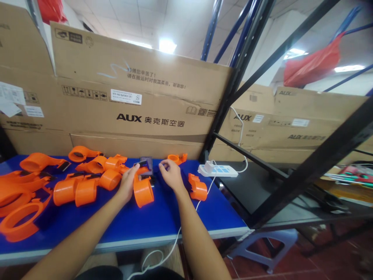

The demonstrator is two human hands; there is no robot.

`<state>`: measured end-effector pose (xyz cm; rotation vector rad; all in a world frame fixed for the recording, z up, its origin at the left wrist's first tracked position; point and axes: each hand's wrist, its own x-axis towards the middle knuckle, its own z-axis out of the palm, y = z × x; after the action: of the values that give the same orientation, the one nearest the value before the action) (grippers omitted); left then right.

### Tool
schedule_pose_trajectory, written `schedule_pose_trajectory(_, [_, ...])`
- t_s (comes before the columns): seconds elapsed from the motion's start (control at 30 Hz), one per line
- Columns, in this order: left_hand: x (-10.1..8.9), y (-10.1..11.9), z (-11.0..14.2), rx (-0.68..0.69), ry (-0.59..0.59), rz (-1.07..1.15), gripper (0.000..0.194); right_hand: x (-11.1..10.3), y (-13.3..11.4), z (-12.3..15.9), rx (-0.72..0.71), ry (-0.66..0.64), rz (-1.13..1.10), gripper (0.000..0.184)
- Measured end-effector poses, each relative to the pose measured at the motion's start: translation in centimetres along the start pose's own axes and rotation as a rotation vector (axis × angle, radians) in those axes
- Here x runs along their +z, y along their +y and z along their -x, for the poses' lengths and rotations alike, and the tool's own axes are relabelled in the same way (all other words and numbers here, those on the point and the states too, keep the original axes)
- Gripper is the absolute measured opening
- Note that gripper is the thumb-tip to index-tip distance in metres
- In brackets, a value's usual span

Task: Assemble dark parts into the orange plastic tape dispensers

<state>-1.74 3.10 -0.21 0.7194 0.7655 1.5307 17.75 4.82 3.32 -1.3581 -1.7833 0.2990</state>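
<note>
My left hand (pixel 128 182) is closed around an orange tape dispenser (pixel 143 192), whose wide ring faces down and toward me over the blue tabletop (pixel 128 229). To its right, my right hand (pixel 171 174) is closed, thumb and fingers curled together at the tips. Whatever they may pinch is too small or hidden to make out. Just behind the held dispenser, between the hands, stands a small dark open box (pixel 147 165). Another orange dispenser (pixel 199 188) lies right of my right hand, and one more (pixel 176 158) sits behind it.
Several orange tape dispensers (pixel 86 190) crowd the left side of the table. A white power strip (pixel 218 170) with a cable lies at the right edge, beside a black shelf post (pixel 224 101). Cardboard panels (pixel 140 101) wall off the back. A plastic stool (pixel 266 243) stands below right.
</note>
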Motion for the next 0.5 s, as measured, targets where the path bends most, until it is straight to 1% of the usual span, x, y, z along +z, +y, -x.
schedule_pose_trajectory(0.07, [-0.2, -0.2, -0.2, 0.041, -0.016, -0.05, 0.039, 0.6, -0.7, 0.2, -0.149, -0.132, -0.239, 0.038])
schedule_pose_trajectory(0.13, [-0.4, -0.3, -0.3, 0.067, -0.032, -0.108, 0.04, 1.3, -1.4, 0.5, -0.226, -0.219, -0.351, 0.045])
schedule_pose_trajectory(0.2, [-0.4, -0.4, -0.3, 0.059, -0.065, -0.151, 0.039, 1.8, -1.9, 0.9, -0.247, -0.235, -0.34, 0.045])
schedule_pose_trajectory(0.3, [-0.3, -0.3, 0.0, 0.018, -0.122, -0.142, 0.04, 2.0, -2.4, 1.4, -0.252, -0.216, -0.246, 0.039])
schedule_pose_trajectory(0.43, [0.1, -0.1, 0.2, -0.003, -0.145, -0.08, 0.043, 1.8, -2.8, 1.5, -0.284, -0.192, -0.12, 0.036])
schedule_pose_trajectory(0.5, [0.2, -0.1, 0.1, 0.007, -0.137, -0.094, 0.043, 1.9, -2.8, 1.6, -0.287, -0.18, -0.086, 0.035])
